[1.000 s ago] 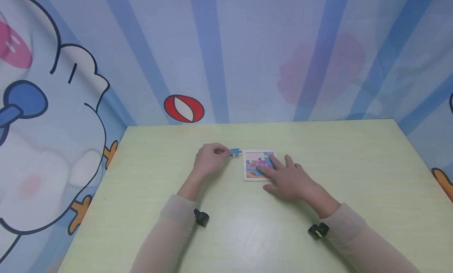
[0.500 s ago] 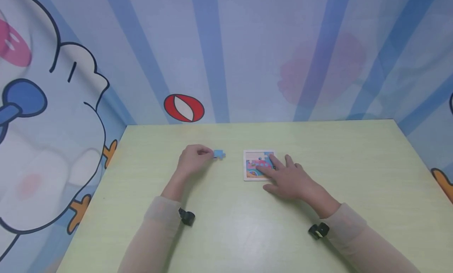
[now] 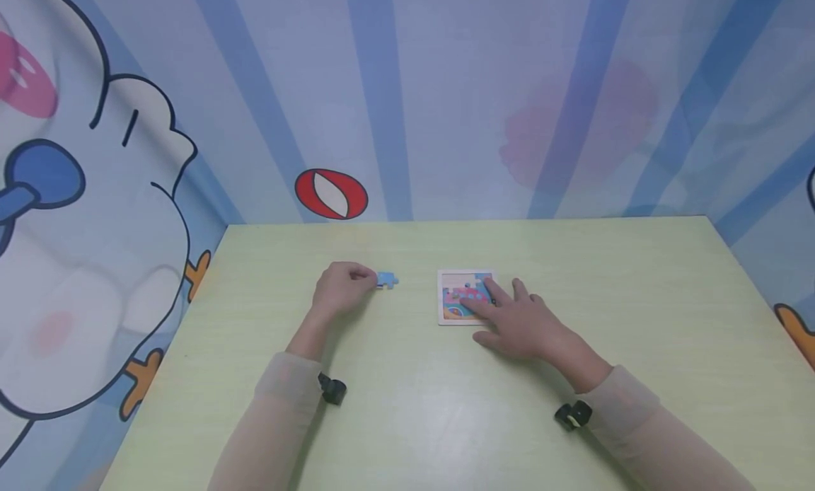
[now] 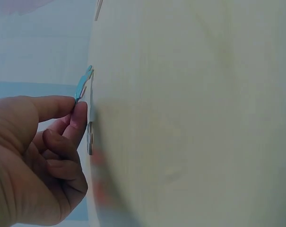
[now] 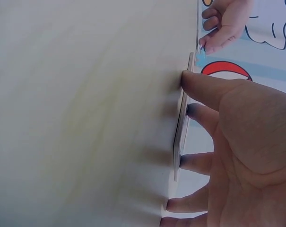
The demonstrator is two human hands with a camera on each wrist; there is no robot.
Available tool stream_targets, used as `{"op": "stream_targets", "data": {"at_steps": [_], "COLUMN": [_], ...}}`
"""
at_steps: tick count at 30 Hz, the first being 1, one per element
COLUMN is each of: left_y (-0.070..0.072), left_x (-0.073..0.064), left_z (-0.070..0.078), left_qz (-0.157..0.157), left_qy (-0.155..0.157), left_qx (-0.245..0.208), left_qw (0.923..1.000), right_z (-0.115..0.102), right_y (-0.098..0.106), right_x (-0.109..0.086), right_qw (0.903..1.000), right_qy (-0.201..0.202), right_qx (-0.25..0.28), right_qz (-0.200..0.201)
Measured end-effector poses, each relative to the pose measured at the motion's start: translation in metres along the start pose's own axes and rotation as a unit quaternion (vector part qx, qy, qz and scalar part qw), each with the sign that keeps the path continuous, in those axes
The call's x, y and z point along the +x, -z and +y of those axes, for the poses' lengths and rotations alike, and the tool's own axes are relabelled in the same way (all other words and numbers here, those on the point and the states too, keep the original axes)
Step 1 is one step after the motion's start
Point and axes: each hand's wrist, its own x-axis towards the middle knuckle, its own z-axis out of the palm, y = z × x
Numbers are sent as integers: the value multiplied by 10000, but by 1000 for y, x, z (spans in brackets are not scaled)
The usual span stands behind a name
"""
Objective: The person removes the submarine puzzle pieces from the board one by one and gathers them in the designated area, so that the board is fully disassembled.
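Note:
Between thumb and index finger, my left hand point(image 3: 342, 287) pinches a blue jigsaw piece point(image 3: 386, 279), to the left of a small square puzzle tray point(image 3: 439, 298). The left wrist view shows the piece point(image 4: 83, 84) tilted up, close over the tabletop. Just below it, the thin edge of a flat piece point(image 4: 90, 139) lies on the table, hidden by the hand in the head view. My right hand point(image 3: 518, 327) rests with spread fingers on the tray's right side, index fingertip on the pink picture. Fitted pieces fill the tray's lower part and right side; its upper left shows bare backing.
The pale wooden table point(image 3: 407, 420) runs back to a blue striped cloth backdrop point(image 3: 458, 123) with cartoon prints. Another printed cloth point(image 3: 83, 264) borders the left side. A small black camera point(image 3: 332, 390) sits at the left wrist, another point(image 3: 573, 415) at the right.
My left hand has drawn the blue jigsaw piece leftward, away from the tray, and slowed over the last half second. The right hand and tray have stayed in place.

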Motion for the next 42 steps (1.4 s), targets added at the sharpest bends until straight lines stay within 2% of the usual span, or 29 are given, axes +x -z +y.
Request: {"op": "stream_targets", "data": {"at_steps": [12,16,20,26,36,42], "left_y": [2,-2,-9,-25,-65,-83], "left_x": [-3,-2,-2,-4,-2,-1], "left_z": [3,7,15,34,71,86], "left_qz": [168,61,-108,-313,-767,-961], "left_qy": [-5,-218,-595,-972,-1309,-1410], "left_qx": [242,207,190,247,332,351], "left_qw": [9996,9995,9980,9945,9879,9847], "right_z": [2,3,5,5,4,3], "right_y": [-2,0,1,1,-5,-7], "right_x": [2,0,-4,-14,-25,-28], "right_qw": [9999,9998,9996,9998,9995,9994], "right_qy": [-56,-66,-42,106,263,302], "right_qx": [95,178,264,180,157,123], "right_qz": [-64,-80,-44,57,112,152]}}
